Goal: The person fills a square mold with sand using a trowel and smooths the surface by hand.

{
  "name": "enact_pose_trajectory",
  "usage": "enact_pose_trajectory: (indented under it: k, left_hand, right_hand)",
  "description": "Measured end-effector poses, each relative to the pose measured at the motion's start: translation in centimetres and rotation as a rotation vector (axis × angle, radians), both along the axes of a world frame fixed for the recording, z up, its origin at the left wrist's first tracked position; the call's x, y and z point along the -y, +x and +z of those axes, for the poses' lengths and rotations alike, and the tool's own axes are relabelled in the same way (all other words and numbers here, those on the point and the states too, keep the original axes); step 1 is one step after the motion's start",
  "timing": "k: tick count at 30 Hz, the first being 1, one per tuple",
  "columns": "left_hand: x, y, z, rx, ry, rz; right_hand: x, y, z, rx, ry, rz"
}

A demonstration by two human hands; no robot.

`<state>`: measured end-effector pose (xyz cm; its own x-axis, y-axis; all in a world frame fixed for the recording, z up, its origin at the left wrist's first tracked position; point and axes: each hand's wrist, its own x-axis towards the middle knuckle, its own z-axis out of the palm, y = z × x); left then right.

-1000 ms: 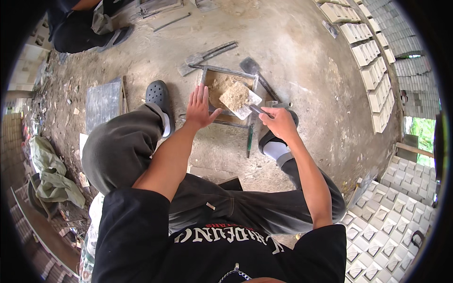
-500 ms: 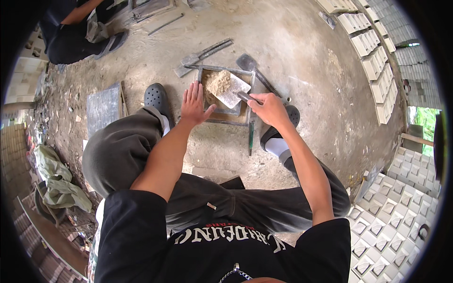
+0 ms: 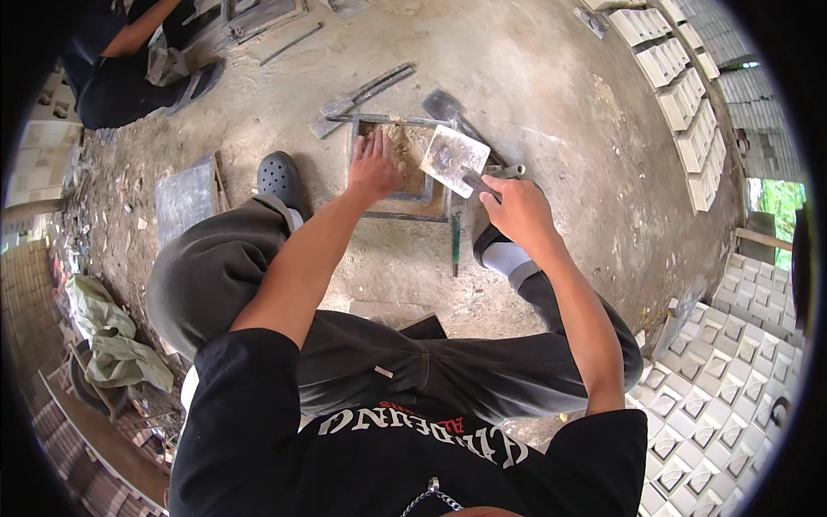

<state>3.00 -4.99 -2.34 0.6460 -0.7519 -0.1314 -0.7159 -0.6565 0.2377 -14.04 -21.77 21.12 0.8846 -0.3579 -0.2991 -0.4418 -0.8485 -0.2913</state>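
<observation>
A square-bladed trowel (image 3: 450,160) with a dark handle is gripped in my right hand (image 3: 520,210). Its pale, smeared blade carries no heap and overlaps the right side of a dark rectangular mould frame (image 3: 401,215) on the ground. My left hand (image 3: 376,168) lies inside the frame's left half, fingers stretched out over a crumbly sand-coloured mix (image 3: 412,142). The fingertips seem to touch the mix. A smaller inner frame shows along the near right of the mould; the blade and my left hand hide part of the inside.
Beyond the mould lie a dark flat-bladed tool (image 3: 444,107) and a long metal bar tool (image 3: 370,90). A green-handled tool (image 3: 456,246) lies near its right corner. A grey board (image 3: 185,202) is at left. Pale blocks (image 3: 680,95) line the right. Another person (image 3: 129,77) sits far left.
The trowel has moved right, off the mould's middle, and the heap on its blade is gone. My left hand has shifted from the frame's left edge onto the mix inside.
</observation>
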Motion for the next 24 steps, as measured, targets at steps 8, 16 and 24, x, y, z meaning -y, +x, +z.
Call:
enact_pose_trajectory:
  k: [8, 16, 24]
  left_hand:
    - [-0.5, -2.7, 0.6, 0.002, -0.056, -0.489]
    - [-1.6, 3.1, 2.6, 0.156, 0.204, -0.318]
    - [0.2, 1.3, 2.5, 0.171, 0.240, -0.069]
  right_hand:
    - [1.2, -1.6, -0.6, 0.062, 0.029, -0.051]
    - [1.1, -1.2, -1.8, 0.099, 0.029, -0.039]
    - [0.5, -1.1, -1.5, 0.021, 0.034, -0.083]
